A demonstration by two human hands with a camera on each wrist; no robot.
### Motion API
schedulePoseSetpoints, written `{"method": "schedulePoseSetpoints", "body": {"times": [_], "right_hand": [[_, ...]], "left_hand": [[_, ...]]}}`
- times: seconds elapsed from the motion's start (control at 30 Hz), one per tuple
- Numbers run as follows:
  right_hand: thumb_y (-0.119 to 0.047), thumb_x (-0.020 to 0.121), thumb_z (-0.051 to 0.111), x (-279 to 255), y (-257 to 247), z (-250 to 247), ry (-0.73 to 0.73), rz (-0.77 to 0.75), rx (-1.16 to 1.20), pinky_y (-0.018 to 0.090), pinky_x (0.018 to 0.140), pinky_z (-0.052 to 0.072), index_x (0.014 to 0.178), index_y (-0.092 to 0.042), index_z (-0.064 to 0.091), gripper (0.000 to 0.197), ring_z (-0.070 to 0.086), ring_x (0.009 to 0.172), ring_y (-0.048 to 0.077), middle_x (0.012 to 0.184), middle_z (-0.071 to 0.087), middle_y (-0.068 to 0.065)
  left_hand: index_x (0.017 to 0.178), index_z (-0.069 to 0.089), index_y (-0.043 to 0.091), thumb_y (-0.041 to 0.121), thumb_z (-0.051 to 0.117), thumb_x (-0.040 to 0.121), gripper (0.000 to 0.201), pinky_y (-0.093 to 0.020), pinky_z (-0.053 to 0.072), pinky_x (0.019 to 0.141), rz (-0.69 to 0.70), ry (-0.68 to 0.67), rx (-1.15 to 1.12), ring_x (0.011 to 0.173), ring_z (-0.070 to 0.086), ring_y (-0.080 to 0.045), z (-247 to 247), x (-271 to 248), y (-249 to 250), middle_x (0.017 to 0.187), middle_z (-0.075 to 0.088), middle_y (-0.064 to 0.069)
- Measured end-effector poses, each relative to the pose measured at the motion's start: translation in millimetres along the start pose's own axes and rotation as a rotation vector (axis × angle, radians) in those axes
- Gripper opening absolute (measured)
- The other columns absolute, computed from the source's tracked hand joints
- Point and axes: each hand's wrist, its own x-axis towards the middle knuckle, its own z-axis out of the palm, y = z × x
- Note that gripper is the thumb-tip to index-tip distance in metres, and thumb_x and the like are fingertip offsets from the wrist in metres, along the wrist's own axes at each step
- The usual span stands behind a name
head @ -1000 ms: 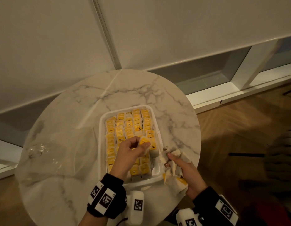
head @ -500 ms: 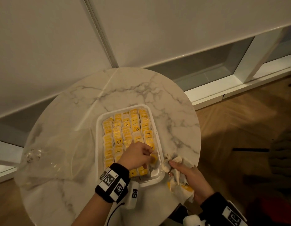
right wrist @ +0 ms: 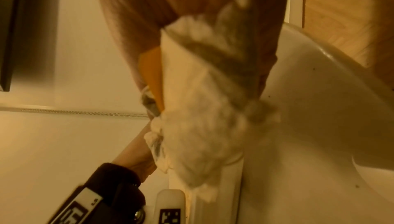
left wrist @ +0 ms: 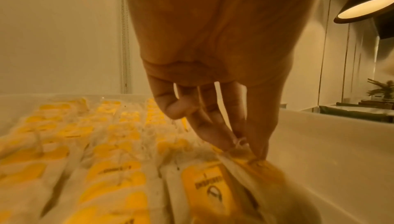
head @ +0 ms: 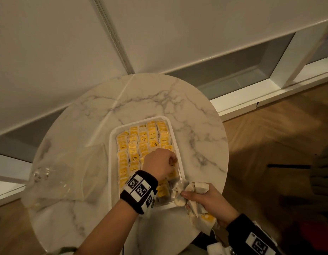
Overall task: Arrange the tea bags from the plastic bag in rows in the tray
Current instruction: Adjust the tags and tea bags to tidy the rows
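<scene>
A white tray (head: pixel 111 144) on the round marble table holds rows of yellow-labelled tea bags (head: pixel 139 142). My left hand (head: pixel 159 162) reaches into the tray's right column. In the left wrist view its fingertips (left wrist: pixel 221 141) pinch the top of a tea bag (left wrist: pixel 245 162) standing against the tray's right wall. My right hand (head: pixel 207 201) sits at the tray's near right corner and grips a bunch of several tea bags (head: pixel 192 192); the right wrist view shows that bunch (right wrist: pixel 198 126) against the palm. The clear plastic bag (head: pixel 63 173) lies flat left of the tray.
The marble table (head: pixel 159 96) stands close to a white wall and a low window ledge (head: pixel 251 100). Wooden floor (head: pixel 270 144) lies to the right. The right hand hangs over the table's near right edge. A lamp (left wrist: pixel 366 0) shows in the left wrist view.
My left hand carried its tea bag from above the tray's middle down to the right column. The right hand with its bunch stayed near the tray's corner.
</scene>
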Motion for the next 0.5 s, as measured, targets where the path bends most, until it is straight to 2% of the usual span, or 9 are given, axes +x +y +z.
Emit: {"method": "schedulePoseSetpoints", "body": {"times": [0.07, 0.17, 0.23, 0.33, 0.5], "right_hand": [[-0.006, 0.086, 0.071, 1, 0, -1, -0.013, -0.003, -0.003, 0.027, 0.071, 0.051, 0.082, -0.011, 0.075, 0.008, 0.069, 0.072, 0.012, 0.079, 0.074, 0.005], [-0.006, 0.086, 0.071, 2, 1, -2, -0.016, -0.014, -0.018, 0.023, 0.071, 0.051, 0.084, -0.005, 0.074, 0.004, 0.069, 0.076, 0.012, 0.08, 0.074, 0.006], [-0.007, 0.086, 0.071, 4, 2, -3, -0.018, -0.021, -0.025, 0.024, 0.074, 0.051, 0.087, 0.001, 0.074, 0.008, 0.069, 0.081, 0.016, 0.085, 0.074, 0.012], [-0.007, 0.087, 0.07, 3, 2, -4, -0.034, -0.038, -0.021, 0.023, 0.076, 0.05, 0.088, 0.001, 0.075, 0.009, 0.07, 0.085, 0.019, 0.089, 0.075, 0.014], [-0.006, 0.087, 0.069, 4, 2, -4, -0.049, -0.042, -0.018, 0.024, 0.073, 0.05, 0.086, 0.001, 0.074, 0.008, 0.069, 0.08, 0.017, 0.084, 0.074, 0.012]], "left_hand": [[0.105, 0.068, 0.033, 0.027, 0.069, 0.083, 0.022, -0.025, 0.036, 0.066, 0.003, 0.054, -0.023, 0.098, 0.057, -0.008, -3, -5, -2, 0.103, 0.063, 0.016], [0.092, 0.068, 0.033, 0.033, 0.068, 0.085, 0.007, -0.02, 0.032, 0.057, 0.049, 0.11, -0.05, 0.082, 0.052, -0.004, -8, -20, -7, 0.094, 0.062, 0.016], [0.087, 0.07, 0.032, 0.036, 0.067, 0.086, 0.005, -0.02, 0.033, 0.057, 0.106, 0.022, -0.04, 0.077, 0.052, -0.003, -5, -29, -7, 0.09, 0.064, 0.016], [0.097, 0.072, 0.034, 0.035, 0.063, 0.088, 0.013, -0.026, 0.043, 0.067, 0.137, -0.149, 0.012, 0.092, 0.061, -0.011, 6, -31, -5, 0.101, 0.068, 0.013], [0.107, 0.068, 0.027, 0.034, 0.059, 0.092, 0.019, -0.032, 0.047, 0.077, 0.136, -0.239, 0.095, 0.102, 0.059, -0.02, 13, -22, -1, 0.112, 0.064, 0.004]]}}
